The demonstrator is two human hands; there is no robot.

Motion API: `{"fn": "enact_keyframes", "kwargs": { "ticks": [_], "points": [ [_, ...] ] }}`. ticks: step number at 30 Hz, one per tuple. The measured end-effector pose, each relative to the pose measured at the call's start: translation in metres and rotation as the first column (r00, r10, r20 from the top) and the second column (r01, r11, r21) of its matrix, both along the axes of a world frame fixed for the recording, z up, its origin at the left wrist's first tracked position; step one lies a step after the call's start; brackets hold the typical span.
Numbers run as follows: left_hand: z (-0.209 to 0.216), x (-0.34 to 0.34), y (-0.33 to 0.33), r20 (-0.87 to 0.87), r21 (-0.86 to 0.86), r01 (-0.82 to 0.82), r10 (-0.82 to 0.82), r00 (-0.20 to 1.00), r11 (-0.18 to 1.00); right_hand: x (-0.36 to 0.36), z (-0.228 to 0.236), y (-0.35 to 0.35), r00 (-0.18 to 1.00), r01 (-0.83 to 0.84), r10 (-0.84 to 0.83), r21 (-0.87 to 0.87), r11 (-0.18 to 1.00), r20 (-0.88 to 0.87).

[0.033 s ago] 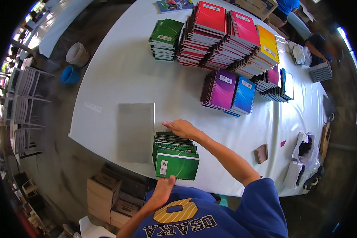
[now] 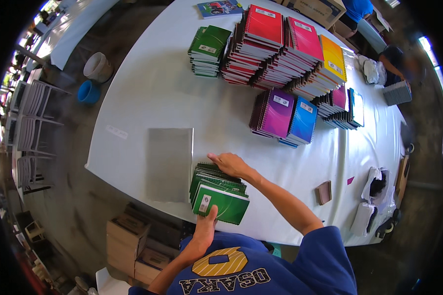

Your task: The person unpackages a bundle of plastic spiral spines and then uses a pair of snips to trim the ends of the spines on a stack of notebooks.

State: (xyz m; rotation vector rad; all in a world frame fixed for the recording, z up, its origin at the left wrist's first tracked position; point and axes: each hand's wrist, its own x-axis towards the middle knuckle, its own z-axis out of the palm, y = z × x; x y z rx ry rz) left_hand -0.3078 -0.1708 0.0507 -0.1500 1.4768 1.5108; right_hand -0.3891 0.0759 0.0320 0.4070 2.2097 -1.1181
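A bunch of green spiral notebooks (image 2: 224, 204) stands at the table's near edge, the front one tilted toward me. My left hand (image 2: 205, 230) grips the near side, its thumb lying on the front cover by a white label. Around the far side of the bunch closes my right hand (image 2: 230, 164), with its thumb pointing left; its fingers are partly hidden. Just left of the notebooks, a clear plastic sleeve stack (image 2: 170, 164) lies flat on the white table (image 2: 128, 162).
Beyond are piles of green (image 2: 209, 46), red (image 2: 264, 24), pink (image 2: 302, 39) and yellow notebooks (image 2: 333, 56), with purple (image 2: 279, 110) and blue ones (image 2: 302, 120) nearer. A small brown block (image 2: 324, 192) lies right. Another person's hand (image 2: 403, 82) touches a notebook stack (image 2: 397, 93) at far right.
The front notebook has tilted a little, its right side lower. My left thumb has slid upward on its cover, and my right hand has shifted slightly right.
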Motion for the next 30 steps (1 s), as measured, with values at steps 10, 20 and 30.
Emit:
{"fn": "enact_keyframes", "kwargs": {
  "ticks": [10, 20, 30],
  "points": [
    [0.005, -0.050, -0.011, 0.282, 0.273, -0.181, 0.102, 0.954, 0.945, 0.078, -0.036, -0.030, 0.855, 0.519, -0.510, -0.162, 0.839, 0.096],
    [-0.005, -0.095, -0.024, 0.425, 0.376, -0.036, -0.138, 0.894, 0.926, 0.096, -0.029, -0.073, 0.702, 0.645, -0.644, -0.114, 0.756, -0.303],
    [-0.011, -0.134, -0.020, 0.407, 0.362, 0.230, -0.376, 0.833, 0.903, 0.115, -0.020, -0.097, 0.610, 0.779, -0.754, 0.008, 0.627, -0.244]
  ]
}}
